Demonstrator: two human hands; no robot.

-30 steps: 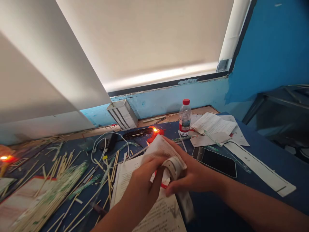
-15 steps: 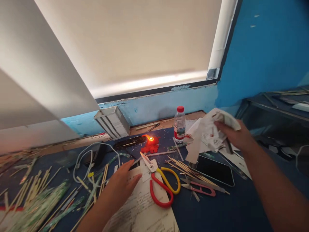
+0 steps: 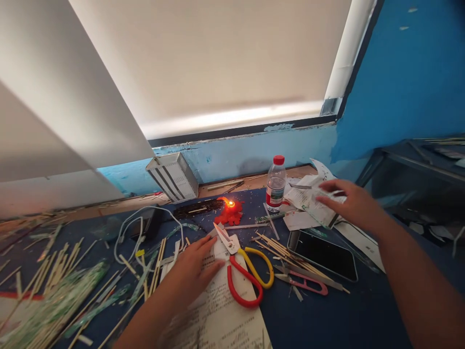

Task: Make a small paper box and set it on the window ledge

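Note:
My left hand (image 3: 198, 266) lies over a printed sheet (image 3: 221, 317), fingers stretched out and holding nothing. Just right of it are scissors (image 3: 249, 271) with one red and one yellow handle, their blades pointing up and left. My right hand (image 3: 347, 201) is at the crumpled papers (image 3: 308, 201), its thumb and fingers apart; whether the fingertips touch the paper I cannot tell. Beneath that hand, nearer to me, rests a black-screened phone (image 3: 327, 254). Beyond the scissors, a small flame (image 3: 231, 204) burns in melted red wax (image 3: 230, 215).
A red-capped bottle (image 3: 276, 184) stands beside the papers. Thin wooden sticks (image 3: 286, 254) and a pink-handled cutter (image 3: 308, 282) lie right of the scissors. At left are a white cable (image 3: 125, 225), more sticks and green plastic wrapping (image 3: 69, 295). A striped box (image 3: 172, 179) leans by the wall.
My right hand has let go of the crumpled papers, which now lie lower behind the phone. My left hand has hardly moved, and the view has shifted slightly.

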